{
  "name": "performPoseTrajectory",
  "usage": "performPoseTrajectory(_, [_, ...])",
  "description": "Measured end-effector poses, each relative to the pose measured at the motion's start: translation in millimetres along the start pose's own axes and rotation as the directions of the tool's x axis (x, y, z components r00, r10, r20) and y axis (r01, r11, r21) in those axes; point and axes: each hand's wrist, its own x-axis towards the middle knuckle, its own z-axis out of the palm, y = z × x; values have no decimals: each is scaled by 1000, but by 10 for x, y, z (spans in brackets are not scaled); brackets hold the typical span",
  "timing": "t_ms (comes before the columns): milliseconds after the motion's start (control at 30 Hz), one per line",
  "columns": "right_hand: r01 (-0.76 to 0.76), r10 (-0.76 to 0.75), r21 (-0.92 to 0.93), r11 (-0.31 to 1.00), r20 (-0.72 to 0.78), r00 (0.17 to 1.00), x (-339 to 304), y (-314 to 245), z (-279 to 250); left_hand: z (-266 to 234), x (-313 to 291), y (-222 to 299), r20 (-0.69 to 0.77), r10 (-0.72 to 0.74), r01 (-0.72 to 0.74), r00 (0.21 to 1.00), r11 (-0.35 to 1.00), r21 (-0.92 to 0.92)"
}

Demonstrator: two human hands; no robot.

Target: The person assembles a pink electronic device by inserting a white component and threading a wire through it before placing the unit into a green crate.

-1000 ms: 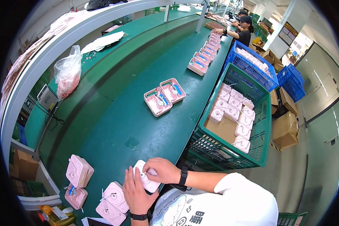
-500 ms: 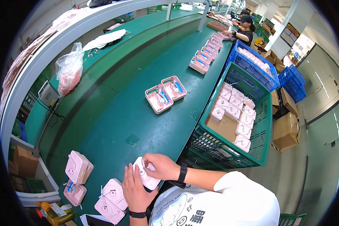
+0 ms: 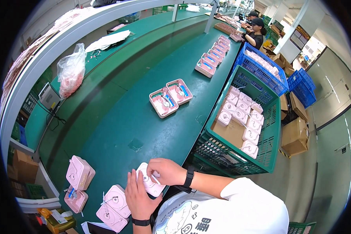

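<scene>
Near the table's front edge, my left hand (image 3: 139, 199) is closed round the left side of a pale pink plastic housing (image 3: 153, 188) with rounded corners and a small round centre. My right hand (image 3: 167, 171) bends over its top, fingers pinched at a slim white cord or strip (image 3: 156, 179) lying across it; the fingertips are partly hidden. Just left of my left hand lie two similar pink housings (image 3: 117, 199) with white cords on top. Farther left, a stack of closed pink housings (image 3: 78, 173) stands behind an open one (image 3: 76, 201) with a blue part inside.
Two open pink housings (image 3: 163, 105) with wires and blue parts lie mid-table, a row of more (image 3: 205, 67) beyond. A green crate (image 3: 276, 130) at right holds several finished-looking housings; a blue crate (image 3: 280, 89) stands behind. Co-workers (image 3: 256, 37) work at the far end. A yellow container (image 3: 60, 221) sits lower left.
My right fingers have shifted slightly on the housing, and the white cord now shows beside them. My left hand keeps its hold. The far co-worker's arms have moved.
</scene>
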Motion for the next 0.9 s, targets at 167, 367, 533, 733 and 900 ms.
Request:
performPoseTrajectory(167, [-73, 73, -8, 997, -54, 996, -24, -34, 44, -20, 12, 27, 22, -11, 11, 1000, 1000, 3])
performPoseTrajectory(367, [-80, 83, 66, 995, -37, 996, -31, -103, 49, -49, -23, 58, 10, -37, 37, 999, 999, -21])
performPoseTrajectory(533, [-200, 206, 83, 976, -76, 976, -117, 13, -53, -71, 17, 16, 0, -64, 64, 998, 996, -55])
performPoseTrajectory(733, [-122, 125, 36, 992, -104, 987, -91, -72, 92, -77, -19, -8, -8, -47, 46, 999, 996, -80])
performPoseTrajectory(900, [-103, 106, 32, 994, -133, 985, -100, -44, 150, -39, -37, -8, -9, -32, 31, 999, 997, -69])
